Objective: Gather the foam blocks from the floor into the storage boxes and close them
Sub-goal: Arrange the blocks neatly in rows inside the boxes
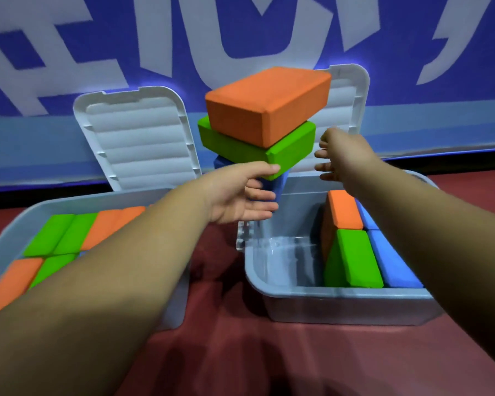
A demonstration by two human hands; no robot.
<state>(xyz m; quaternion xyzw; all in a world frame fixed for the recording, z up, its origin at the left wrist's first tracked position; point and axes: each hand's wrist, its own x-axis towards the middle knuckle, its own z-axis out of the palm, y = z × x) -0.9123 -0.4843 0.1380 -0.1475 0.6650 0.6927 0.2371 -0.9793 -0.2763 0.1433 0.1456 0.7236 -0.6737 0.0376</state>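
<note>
Left hand [240, 192] grips a stack [257, 132] of 3 foam blocks: thumb on the front edge of the green block [249, 144], fingers curled under the blue block [280, 182] at the bottom, orange block [266, 104] on top, tilted. Right hand [346, 155] is just right of the stack, fingers straight & spread, holding nothing; can't tell if it touches the green end. Below-right of the grip is the right box [340, 294], w/ orange, green & blue blocks packed at its right side. Below-left is the left box [26, 215], filled w/ green & orange blocks. Behind the grip, both lids, left lid [137, 138] & right lid [352, 92], stand open against the wall. Both boxes sit on the red floor [269, 352].
</note>
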